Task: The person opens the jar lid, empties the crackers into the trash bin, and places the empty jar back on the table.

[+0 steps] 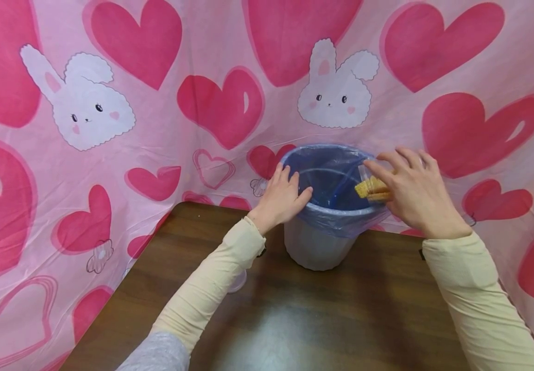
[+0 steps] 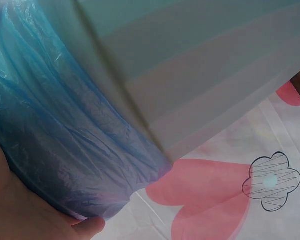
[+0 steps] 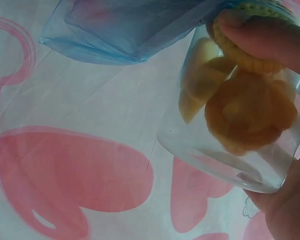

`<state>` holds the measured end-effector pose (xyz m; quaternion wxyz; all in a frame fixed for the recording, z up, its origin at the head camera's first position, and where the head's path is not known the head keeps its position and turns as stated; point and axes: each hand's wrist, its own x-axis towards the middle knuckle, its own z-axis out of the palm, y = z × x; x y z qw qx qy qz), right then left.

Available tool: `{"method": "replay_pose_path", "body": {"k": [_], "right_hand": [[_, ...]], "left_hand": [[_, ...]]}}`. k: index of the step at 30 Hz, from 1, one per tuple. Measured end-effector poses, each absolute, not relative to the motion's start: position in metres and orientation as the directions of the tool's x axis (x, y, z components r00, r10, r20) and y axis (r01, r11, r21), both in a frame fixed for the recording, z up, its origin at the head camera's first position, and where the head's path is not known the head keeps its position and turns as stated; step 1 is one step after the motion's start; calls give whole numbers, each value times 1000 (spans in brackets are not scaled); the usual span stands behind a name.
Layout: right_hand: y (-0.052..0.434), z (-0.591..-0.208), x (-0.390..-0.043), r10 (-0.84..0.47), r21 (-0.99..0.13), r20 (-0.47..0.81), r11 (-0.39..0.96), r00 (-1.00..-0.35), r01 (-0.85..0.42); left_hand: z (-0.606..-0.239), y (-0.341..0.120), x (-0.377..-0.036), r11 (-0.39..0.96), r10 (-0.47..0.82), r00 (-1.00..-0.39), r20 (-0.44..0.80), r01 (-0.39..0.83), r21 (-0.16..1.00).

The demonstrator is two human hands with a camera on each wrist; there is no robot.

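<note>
A grey-white trash bin (image 1: 317, 250) stands on the table, lined with a blue plastic bag (image 2: 85, 130) folded over its rim. At the bin's left rim rests my left hand (image 1: 279, 201), its fingers spread across the edge. My right hand (image 1: 415, 190) grips a clear plastic cup (image 3: 190, 142) from its outer side, tilted with its mouth toward the bin at the right rim. Inside the cup are several yellow-brown crackers (image 3: 250, 112). One cracker lies by the cup's mouth under a finger. The hand hides part of the cup in the head view.
A brown wooden table (image 1: 322, 319) bears the bin near its far edge. On it a clear round disc (image 1: 238, 282), perhaps a lid, lies partly hidden behind the left sleeve. Pink cloth (image 1: 220, 46) printed with hearts and rabbits hangs behind and at the sides.
</note>
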<state>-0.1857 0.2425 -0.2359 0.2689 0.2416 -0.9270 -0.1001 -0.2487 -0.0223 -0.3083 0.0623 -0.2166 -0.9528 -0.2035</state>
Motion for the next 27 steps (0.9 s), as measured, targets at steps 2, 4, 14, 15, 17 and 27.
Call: {"method": "replay_pose_path", "body": {"k": [2,4,14,15,17,27], "right_hand": [[243,-236,-186,-506,317,455,861,-733,-397],[243,-237,-186,-506,311,460,862,-730,-401],[244,-238,-186,-479,275,466,877,-743,-393],[244,-238,-186,-479,276,465,878,-745,-392],[243,-238,-186,-482,279,465,876,-743,-394],[242,-238,-186,-522,321,476,852,-708,-413]], "left_hand": [[-309,-22,-249,823,388,-898,209,439,361],[-309,-23,-249,823,387,-898,208,438,360],[-308,-23,-249,825,388,-901,195,434,364],[-309,-23,-249,824,388,-900,198,435,364],[-309,-23,-249,822,389,-898,204,438,364],[-308,-22,-248,823,385,-901,201,434,368]]}}
